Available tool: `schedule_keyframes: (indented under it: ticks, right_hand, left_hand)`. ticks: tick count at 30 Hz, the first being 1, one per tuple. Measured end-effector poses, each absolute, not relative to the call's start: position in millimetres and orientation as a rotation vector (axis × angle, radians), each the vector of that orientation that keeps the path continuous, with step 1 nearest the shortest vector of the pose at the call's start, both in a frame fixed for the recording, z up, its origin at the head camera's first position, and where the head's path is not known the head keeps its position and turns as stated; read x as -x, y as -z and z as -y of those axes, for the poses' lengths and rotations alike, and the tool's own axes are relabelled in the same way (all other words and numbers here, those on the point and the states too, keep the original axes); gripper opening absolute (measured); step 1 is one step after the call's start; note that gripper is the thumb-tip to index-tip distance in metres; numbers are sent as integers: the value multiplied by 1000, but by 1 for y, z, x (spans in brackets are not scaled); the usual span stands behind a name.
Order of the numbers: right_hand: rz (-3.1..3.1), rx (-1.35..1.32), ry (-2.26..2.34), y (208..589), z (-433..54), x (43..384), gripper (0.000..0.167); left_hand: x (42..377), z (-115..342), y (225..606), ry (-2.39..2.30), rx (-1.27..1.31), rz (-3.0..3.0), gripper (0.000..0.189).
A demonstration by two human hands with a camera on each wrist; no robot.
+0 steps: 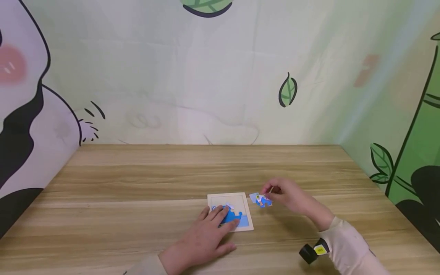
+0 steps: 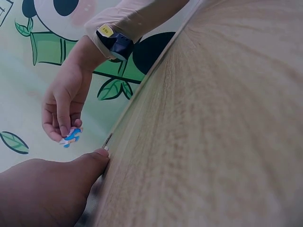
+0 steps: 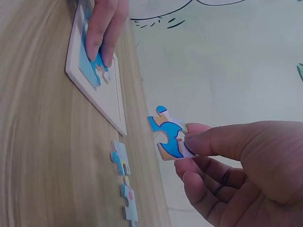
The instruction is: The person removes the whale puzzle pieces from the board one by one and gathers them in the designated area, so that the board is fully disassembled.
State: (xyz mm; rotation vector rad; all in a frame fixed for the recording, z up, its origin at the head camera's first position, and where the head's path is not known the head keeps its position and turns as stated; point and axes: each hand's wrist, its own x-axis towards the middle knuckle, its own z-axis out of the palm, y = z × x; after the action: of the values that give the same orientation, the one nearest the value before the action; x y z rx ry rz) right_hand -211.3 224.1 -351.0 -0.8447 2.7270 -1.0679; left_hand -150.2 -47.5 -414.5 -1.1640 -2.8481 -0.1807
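Observation:
A square wooden puzzle tray (image 1: 237, 201) lies on the table, partly filled with blue pieces along its lower part. My left hand (image 1: 204, 238) rests on it with fingers extended over those pieces, hiding some of them. To the right of the tray, my right hand (image 1: 287, 194) pinches a jigsaw piece (image 3: 169, 137) between thumb and fingers. This piece shows blue, orange and white and is held above the table. Beneath it, two loose puzzle pieces, one (image 3: 121, 157) nearer the tray and another (image 3: 128, 203) beside it, lie on the wood in the right wrist view.
The wood-grain table (image 1: 120, 214) reaches back to a wall (image 1: 154, 76) painted with leaves and a cartoon animal. A black wrist device (image 1: 308, 253) with a yellow label sits at the right sleeve (image 1: 350, 244).

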Motion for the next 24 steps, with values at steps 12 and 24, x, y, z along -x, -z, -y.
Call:
schedule_keyframes:
  ticks: [12, 24]
  right_hand:
    - [-2773, 865, 959, 344, -241, 211, 8]
    - [-2769, 882, 901, 348, -260, 210, 9]
  left_hand:
    - [150, 48, 415, 186, 1166, 2854, 58]
    - [151, 50, 418, 184, 1169, 2854, 59]
